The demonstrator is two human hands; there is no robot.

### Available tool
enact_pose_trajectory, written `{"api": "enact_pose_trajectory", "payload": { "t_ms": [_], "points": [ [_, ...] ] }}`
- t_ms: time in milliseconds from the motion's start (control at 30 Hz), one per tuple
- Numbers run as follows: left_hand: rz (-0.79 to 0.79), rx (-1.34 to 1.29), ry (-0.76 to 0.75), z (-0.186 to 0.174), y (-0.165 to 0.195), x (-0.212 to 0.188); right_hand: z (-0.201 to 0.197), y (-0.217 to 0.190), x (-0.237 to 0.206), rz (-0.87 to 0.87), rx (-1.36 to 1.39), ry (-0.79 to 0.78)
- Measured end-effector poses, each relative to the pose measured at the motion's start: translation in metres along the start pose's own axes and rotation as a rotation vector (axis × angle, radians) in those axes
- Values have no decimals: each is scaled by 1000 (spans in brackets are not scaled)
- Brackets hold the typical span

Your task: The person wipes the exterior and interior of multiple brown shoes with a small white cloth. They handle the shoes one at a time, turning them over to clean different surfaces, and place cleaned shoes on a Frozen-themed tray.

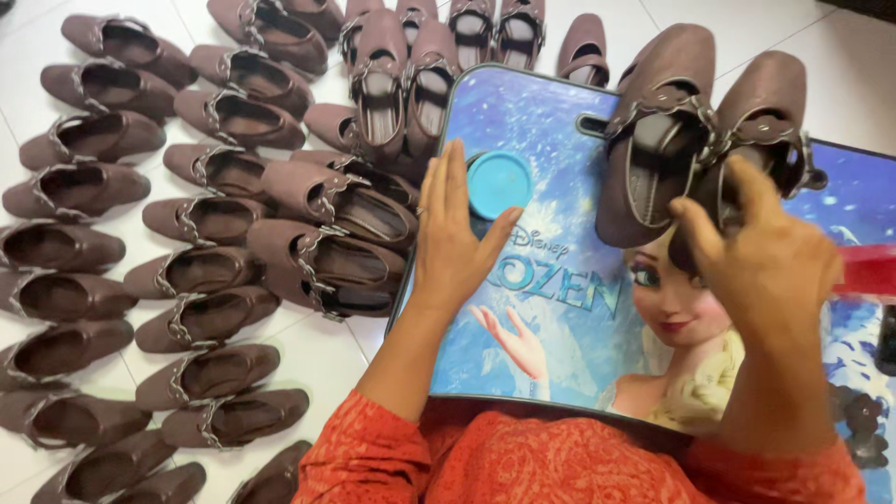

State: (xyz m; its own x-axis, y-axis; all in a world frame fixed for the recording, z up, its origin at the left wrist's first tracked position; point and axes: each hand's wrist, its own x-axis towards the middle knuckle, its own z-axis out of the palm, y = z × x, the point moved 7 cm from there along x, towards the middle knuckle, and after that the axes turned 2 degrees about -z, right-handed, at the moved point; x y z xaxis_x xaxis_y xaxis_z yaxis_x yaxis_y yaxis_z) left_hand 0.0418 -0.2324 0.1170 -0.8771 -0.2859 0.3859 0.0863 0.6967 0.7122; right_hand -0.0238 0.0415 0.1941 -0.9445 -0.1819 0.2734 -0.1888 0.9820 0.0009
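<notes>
My right hand [765, 261] holds up a pair of brown strapped shoes [695, 131] by their heels, toes pointing away, above a blue picture-printed lap table [551, 308]. My left hand [457, 233] lies flat on the table's left part, fingers apart, the thumb beside a round teal lid [499, 184] set in the table top. The hand touches the table and grips nothing. Orange patterned sleeves cover both my arms.
Many matching brown shoes [201, 219] lie in rows on the white tiled floor to the left and behind the table. A red object [868, 271] sits at the right edge, blurred.
</notes>
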Motion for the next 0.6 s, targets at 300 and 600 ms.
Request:
{"api": "enact_pose_trajectory", "payload": {
  "t_ms": [300, 600],
  "points": [
    [354, -118, -121, 63, 127, 29, -31, 28, -84, -143, 204, 253],
    [56, 295, -521, 262, 180, 78, 16, 65, -150, -368, 587, 26]
  ]
}}
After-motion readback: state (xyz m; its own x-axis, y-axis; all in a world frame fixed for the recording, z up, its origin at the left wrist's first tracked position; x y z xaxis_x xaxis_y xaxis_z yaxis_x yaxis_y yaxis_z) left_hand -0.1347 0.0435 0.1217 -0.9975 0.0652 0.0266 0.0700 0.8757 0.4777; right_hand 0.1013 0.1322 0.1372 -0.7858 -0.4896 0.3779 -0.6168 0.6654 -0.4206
